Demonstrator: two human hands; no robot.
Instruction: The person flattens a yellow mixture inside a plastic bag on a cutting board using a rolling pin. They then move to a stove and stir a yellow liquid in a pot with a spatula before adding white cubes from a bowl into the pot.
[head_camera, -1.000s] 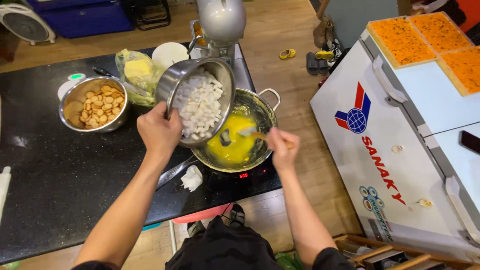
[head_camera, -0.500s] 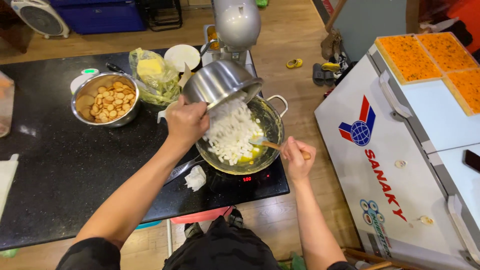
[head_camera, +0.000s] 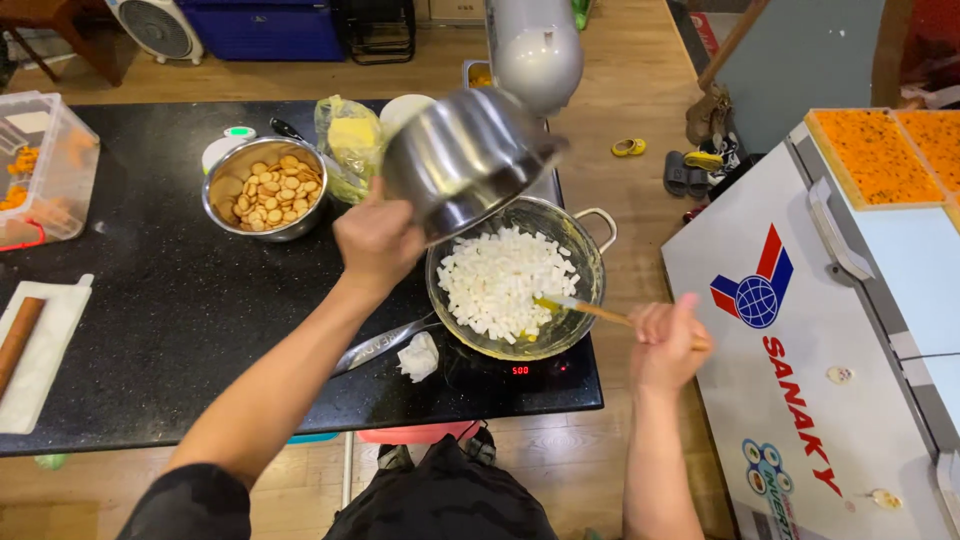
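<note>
My left hand (head_camera: 378, 240) grips the rim of a steel bowl (head_camera: 465, 160), tipped upside down over a two-handled pan (head_camera: 590, 262). The pan sits on a black induction hob (head_camera: 520, 378) and is heaped with small white cubes (head_camera: 497, 282) over yellow liquid. My right hand (head_camera: 668, 340) holds a wooden spatula (head_camera: 590, 311) by its handle, its tip resting in the pan at the edge of the cubes.
A steel bowl of round crackers (head_camera: 266, 190) and a bag with a yellow block (head_camera: 350, 140) stand on the black counter (head_camera: 150, 310). A clear plastic box (head_camera: 40, 170) is at far left. A white chest freezer (head_camera: 830, 330) stands to the right with orange trays (head_camera: 870, 160) on top.
The steel bowl has tipped further, from tilted to fully upturned, and the white cubes have dropped from it into the pan. My right hand has drawn back to the right with the spatula.
</note>
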